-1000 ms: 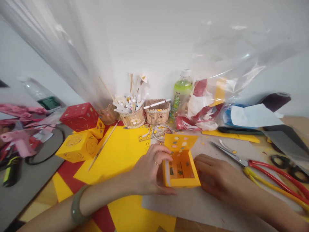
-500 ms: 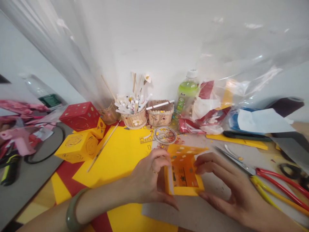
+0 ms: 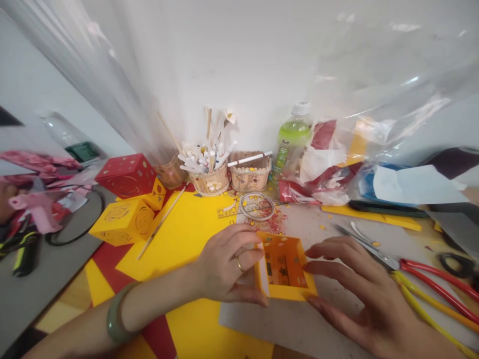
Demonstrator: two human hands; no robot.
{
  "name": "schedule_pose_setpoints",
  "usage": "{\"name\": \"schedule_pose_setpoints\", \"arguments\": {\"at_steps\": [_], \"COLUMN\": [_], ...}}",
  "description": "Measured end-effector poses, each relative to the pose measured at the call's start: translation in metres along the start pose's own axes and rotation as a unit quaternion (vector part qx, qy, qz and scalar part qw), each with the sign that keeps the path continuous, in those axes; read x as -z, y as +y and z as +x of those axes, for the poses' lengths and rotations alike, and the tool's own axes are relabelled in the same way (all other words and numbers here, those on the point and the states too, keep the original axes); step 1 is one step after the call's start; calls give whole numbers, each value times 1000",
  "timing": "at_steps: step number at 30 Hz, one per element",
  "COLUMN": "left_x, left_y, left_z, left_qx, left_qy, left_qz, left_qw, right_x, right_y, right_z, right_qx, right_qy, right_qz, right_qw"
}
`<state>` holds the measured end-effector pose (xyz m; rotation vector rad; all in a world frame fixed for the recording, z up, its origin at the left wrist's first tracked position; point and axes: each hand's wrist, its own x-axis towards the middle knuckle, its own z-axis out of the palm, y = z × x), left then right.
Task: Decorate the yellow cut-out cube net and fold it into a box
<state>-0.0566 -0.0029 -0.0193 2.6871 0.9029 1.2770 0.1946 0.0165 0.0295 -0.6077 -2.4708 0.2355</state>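
A small yellow paper box (image 3: 290,293) stands between my hands, its open top showing an orange-lit inside with cut-out shapes. Along its left edge runs a white strip (image 3: 263,271). My left hand (image 3: 230,264), with a ring on one finger, grips the box's left side, fingers above and thumb below. On the other side, my right hand (image 3: 355,289) has its fingertips at the right wall and its thumb at the near right corner. Beneath lie a grey board (image 3: 247,319) and a yellow sheet (image 3: 194,239).
Left are a red cut-out box (image 3: 125,177), a yellow one (image 3: 121,222), a thin stick (image 3: 162,222) and a pink glue gun (image 3: 35,212). Behind stand small baskets (image 3: 250,179) and a green drink bottle (image 3: 292,142). Scissors (image 3: 389,259) and red-handled pliers (image 3: 437,276) lie right.
The yellow box's back flap, raised before, no longer stands up, so the inside shows more fully. Both hands remain at the box's sides. The view has shifted slightly.
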Motion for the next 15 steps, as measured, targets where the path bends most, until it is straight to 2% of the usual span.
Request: {"name": "schedule_pose_setpoints", "arguments": {"at_steps": [4,8,15], "left_x": [3,6,8], "left_y": [4,7,10], "left_z": [3,8,10], "left_qx": [-6,-10,18], "left_qy": [-5,-3,-9], "left_qz": [-4,-29,-54], "left_qw": [1000,1000,998], "right_x": [-1,-7,-8], "right_y": [-13,-31,-38], "right_z": [0,11,43], "right_qx": [34,64,-2], "right_qy": [20,-23,-104], "right_qz": [-30,-2,72], "right_qw": [999,998,992]}}
